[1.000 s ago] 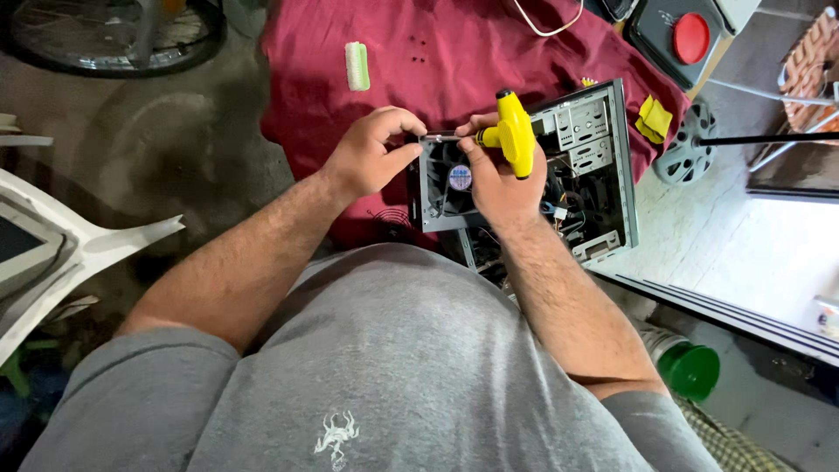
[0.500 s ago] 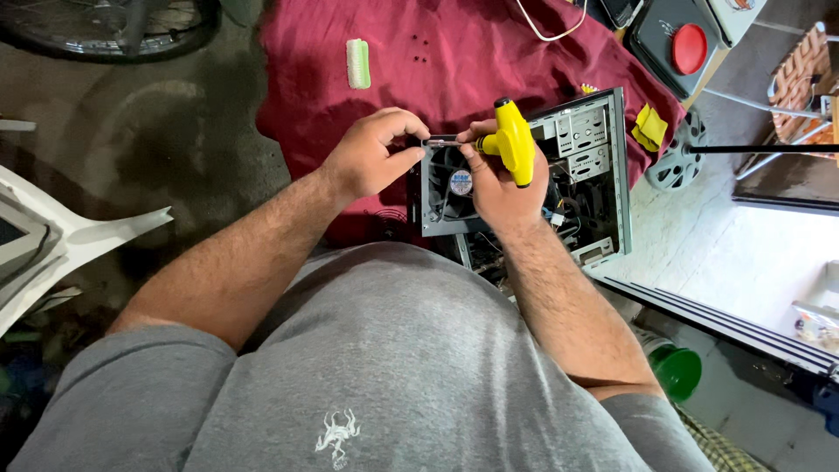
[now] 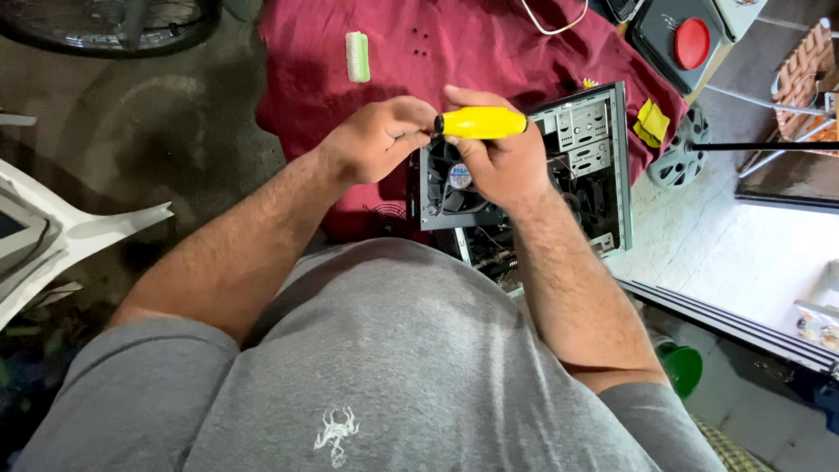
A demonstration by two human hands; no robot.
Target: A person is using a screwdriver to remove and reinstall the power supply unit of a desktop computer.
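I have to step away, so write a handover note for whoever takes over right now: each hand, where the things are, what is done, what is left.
Right hand: closed around the yellow screwdriver handle, held level above the open computer case.
Left hand: fingertips pinched at the screwdriver's tip end; what they hold is too small to tell.
Case lies on its side on the dark red cloth, side panel off, fan exposed under the hands.
Small dark screws lie loose on the cloth, a green brush beside them.
Done: case opened, some screws out.
Left: fan appears in place.
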